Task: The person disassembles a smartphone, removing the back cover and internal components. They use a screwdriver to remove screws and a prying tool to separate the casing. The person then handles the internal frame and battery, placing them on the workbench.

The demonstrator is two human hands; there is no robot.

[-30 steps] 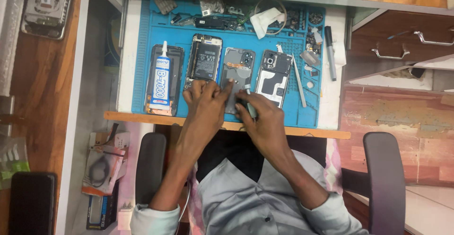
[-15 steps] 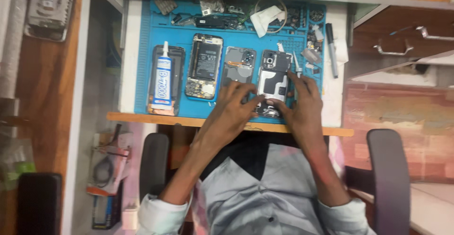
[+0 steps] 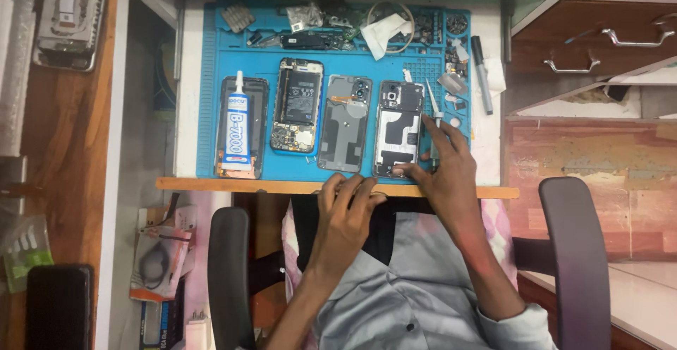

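Observation:
Several opened phones lie side by side on a blue work mat [image 3: 211, 96]. My right hand [image 3: 448, 163] grips the rightmost opened phone [image 3: 396, 128]: the thumb presses its lower edge and the fingers lie along its right side. A small screwdriver [image 3: 431, 100] lies just beyond the fingertips. My left hand [image 3: 349, 198] rests on the wooden front edge [image 3: 211, 184] of the table, fingers spread, holding nothing. Just past it lies a grey back cover [image 3: 343, 131].
A white glue tube [image 3: 238, 121] lies on a dark phone at the mat's left, beside a phone with its battery showing [image 3: 297, 107]. Small parts, a white cloth [image 3: 386, 29] and a black pen [image 3: 481, 75] crowd the mat's back and right. Chair armrests [image 3: 571, 251] flank me.
My left hand has drawn back from the phones to the table's front edge. My right hand has shifted right and now stays at the rightmost phone.

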